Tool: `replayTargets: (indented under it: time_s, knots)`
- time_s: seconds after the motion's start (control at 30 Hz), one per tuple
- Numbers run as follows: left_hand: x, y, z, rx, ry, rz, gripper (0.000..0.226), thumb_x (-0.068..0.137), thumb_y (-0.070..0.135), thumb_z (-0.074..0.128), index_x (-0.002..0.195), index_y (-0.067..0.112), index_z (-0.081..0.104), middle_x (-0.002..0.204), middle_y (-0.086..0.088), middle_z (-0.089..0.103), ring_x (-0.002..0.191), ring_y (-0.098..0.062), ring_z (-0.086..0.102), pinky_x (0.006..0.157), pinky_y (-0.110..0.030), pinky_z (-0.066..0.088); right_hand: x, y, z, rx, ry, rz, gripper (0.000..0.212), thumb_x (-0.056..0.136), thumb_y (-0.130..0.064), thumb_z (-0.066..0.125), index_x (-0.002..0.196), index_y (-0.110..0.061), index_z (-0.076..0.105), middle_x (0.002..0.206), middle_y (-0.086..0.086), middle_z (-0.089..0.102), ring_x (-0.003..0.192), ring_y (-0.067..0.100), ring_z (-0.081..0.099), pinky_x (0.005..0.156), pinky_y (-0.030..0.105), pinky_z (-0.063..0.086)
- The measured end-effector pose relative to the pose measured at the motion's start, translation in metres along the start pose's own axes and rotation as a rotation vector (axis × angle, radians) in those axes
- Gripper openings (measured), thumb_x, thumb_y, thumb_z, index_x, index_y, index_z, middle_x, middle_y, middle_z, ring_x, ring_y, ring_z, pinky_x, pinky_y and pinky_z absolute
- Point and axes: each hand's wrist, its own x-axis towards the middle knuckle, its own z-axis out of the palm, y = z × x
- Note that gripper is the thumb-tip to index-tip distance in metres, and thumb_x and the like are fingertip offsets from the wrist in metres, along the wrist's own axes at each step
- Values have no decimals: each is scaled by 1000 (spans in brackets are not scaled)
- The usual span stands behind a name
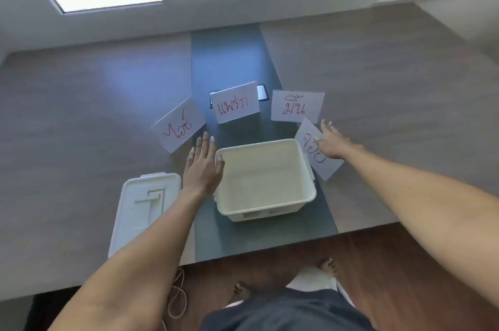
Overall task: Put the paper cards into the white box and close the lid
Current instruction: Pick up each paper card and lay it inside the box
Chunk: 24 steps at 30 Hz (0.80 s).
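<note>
Both hands spread flat: left hand (203,166) beside the empty white box (266,182), right hand (331,141) over the right card (317,152).

Phone (262,92) partly behind card (234,102)

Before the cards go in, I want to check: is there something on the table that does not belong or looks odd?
One thing stands out: a dark phone lies on the table, mostly hidden under the middle card. It is not part of the task. The white box is open and empty, and its lid lies beside it.
</note>
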Motion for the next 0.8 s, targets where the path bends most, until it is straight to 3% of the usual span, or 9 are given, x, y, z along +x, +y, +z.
replayTargets:
  time_s: [0.07, 0.17, 0.27, 0.4, 0.7, 0.8]
  knots:
    - [-4, 1, 5, 8, -14, 3, 60, 106, 33, 19, 161, 14, 7, 170, 0, -5, 157, -14, -5, 127, -35, -1, 0, 7, 7, 39, -6, 10, 68, 105, -35, 32, 157, -18, -9, 166, 13, 0, 153, 33, 7, 122, 53, 13]
    - [-17, 2, 18, -3, -32, -7, 60, 106, 32, 19, 161, 12, 6, 170, -1, -5, 157, -14, -4, 127, -33, -1, -3, 17, 20, 117, 6, 23, 67, 103, -30, 35, 157, -22, -4, 159, 19, 24, 143, 43, 31, 116, 55, 29]
    - [-28, 3, 26, -24, -30, -5, 59, 106, 29, 19, 161, 13, 4, 170, 0, -5, 157, -13, -3, 127, -32, 0, -14, 18, 27, 155, 26, 7, 72, 99, -14, 40, 157, -22, -1, 148, 23, 36, 135, 43, 39, 112, 51, 35]
    - [-36, 4, 35, -72, -4, -19, 59, 106, 28, 18, 161, 13, 4, 170, 1, -6, 157, -12, -2, 127, -33, 1, -13, 26, 32, 186, 70, -28, 78, 93, -3, 45, 158, -21, 5, 143, 22, 44, 129, 42, 46, 107, 51, 42]
    - [-41, 13, 42, -309, 28, -59, 57, 106, 29, 16, 161, 17, 6, 170, 7, -4, 156, -7, 4, 127, -35, 14, -32, 13, 27, 131, 267, -61, 64, 92, 4, 43, 151, -14, 30, 145, 15, 49, 127, 39, 50, 103, 48, 42]
    - [-36, 19, 40, -327, 21, -61, 57, 107, 28, 17, 161, 16, 6, 170, 6, -4, 156, -8, 5, 126, -36, 15, -38, 7, 19, 148, 379, -144, 56, 92, 3, 43, 145, -14, 39, 136, 16, 57, 117, 40, 57, 93, 48, 49]
